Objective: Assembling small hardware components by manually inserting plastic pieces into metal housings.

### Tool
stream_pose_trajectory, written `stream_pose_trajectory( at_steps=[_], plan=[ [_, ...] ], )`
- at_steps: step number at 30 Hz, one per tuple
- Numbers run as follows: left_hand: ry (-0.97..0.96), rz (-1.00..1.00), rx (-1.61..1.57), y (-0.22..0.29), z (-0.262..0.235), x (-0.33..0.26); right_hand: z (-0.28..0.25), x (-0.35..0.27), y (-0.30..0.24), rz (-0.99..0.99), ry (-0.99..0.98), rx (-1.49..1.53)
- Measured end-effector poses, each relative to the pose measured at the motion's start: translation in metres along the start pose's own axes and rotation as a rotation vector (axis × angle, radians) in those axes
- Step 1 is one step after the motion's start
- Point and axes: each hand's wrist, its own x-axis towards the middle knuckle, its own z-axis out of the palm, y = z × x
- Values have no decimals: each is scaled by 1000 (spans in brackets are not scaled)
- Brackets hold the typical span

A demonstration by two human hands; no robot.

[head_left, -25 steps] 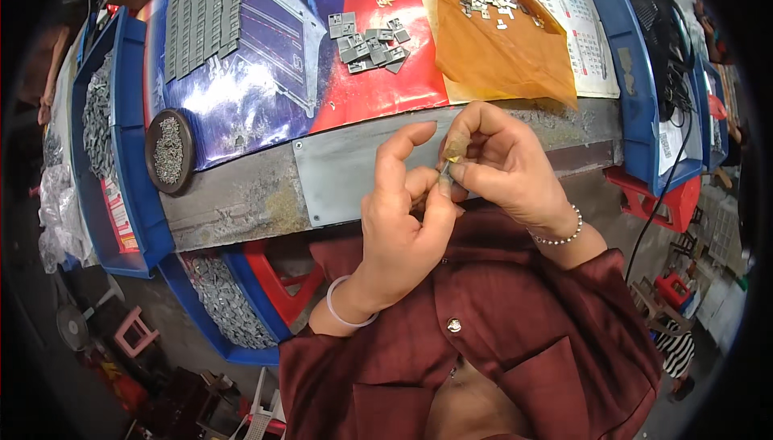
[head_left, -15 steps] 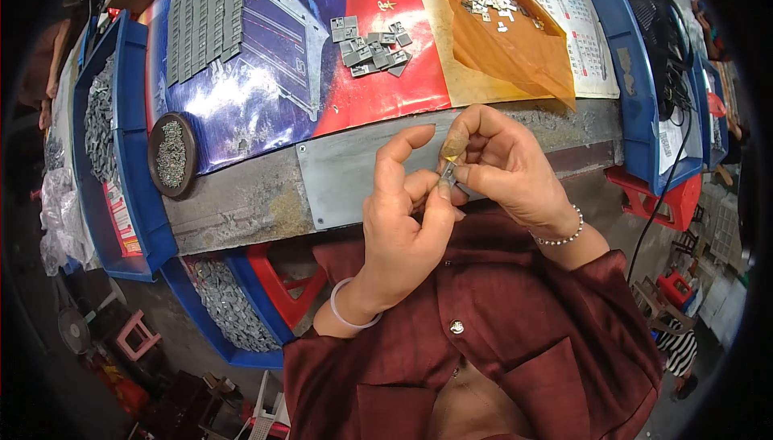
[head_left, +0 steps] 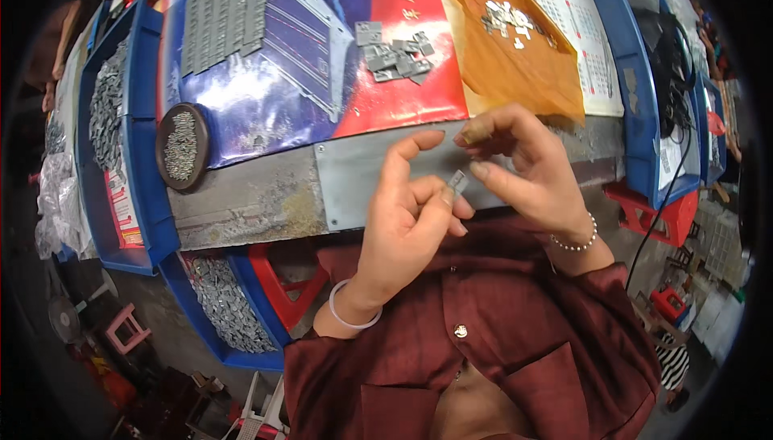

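Between thumb and bent fingers, my left hand (head_left: pixel 415 218) pinches a small grey metal piece (head_left: pixel 457 180) above the bench's near edge. My right hand (head_left: pixel 527 170) is just to the right of it, thumb and forefinger apart, with nothing visible between them. Farther back, a loose heap of similar grey pieces (head_left: pixel 394 59) lies on the red part of a printed sheet. Behind my right hand, small white and silvery parts (head_left: pixel 511 21) rest on an orange plastic sheet (head_left: pixel 539 78). Tiny metal parts (head_left: pixel 181 146) fill a round dark dish (head_left: pixel 199 168) at the left.
Rows of grey pieces (head_left: pixel 225 17) cover the far left of the bench. Blue bins (head_left: pixel 147 126) holding grey parts stand at the left, another below the bench edge. At the right is a blue bin (head_left: pixel 636 94) with black cable. Red stools (head_left: pixel 660 218) stand underneath.
My right hand has let go of the small piece and drawn away to the right, its thumb and forefinger parting. My left hand keeps its pinch. The whole view has shifted slightly.
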Motion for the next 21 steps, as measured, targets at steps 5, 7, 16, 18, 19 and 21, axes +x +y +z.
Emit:
stream_pose_trajectory(
  at_steps=[5,7,16,18,19,21],
  plan=[
    [-135,-73,-48,2,-18,-4,4,8,-28,-365,-379,-657],
    [-213,-104,-37,9,-28,-7,13,13,-37,-368,-465,-695],
    [-79,150,-60,25,-63,-22,46,67,-67,-516,-594,-883],
    [103,340,28,20,-71,-22,50,99,-67,-520,-417,-882],
    [181,407,95,16,-78,-22,51,122,-61,-549,-362,-849],
    [251,488,190,7,-84,-23,46,169,-49,-559,-248,-837]
  ],
)
